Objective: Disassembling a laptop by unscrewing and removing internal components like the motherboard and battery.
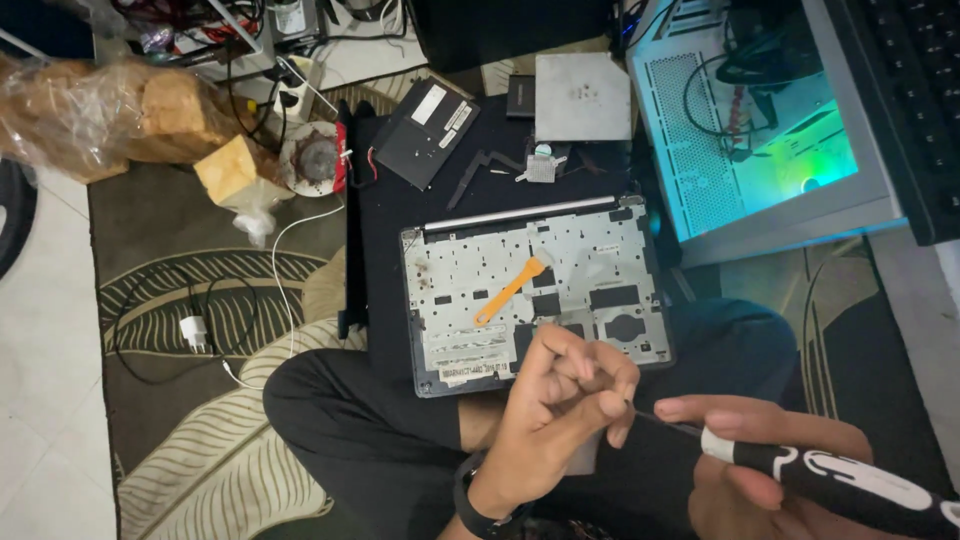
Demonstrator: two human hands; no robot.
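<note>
Two hands met just below the stripped laptop chassis: the left hand pinched its fingertips shut at the screwdriver tip, seemingly on a small screw, while the right hand kept a closed grip on the handle.

White charger, glowing computer case, perhaps bread.
</note>
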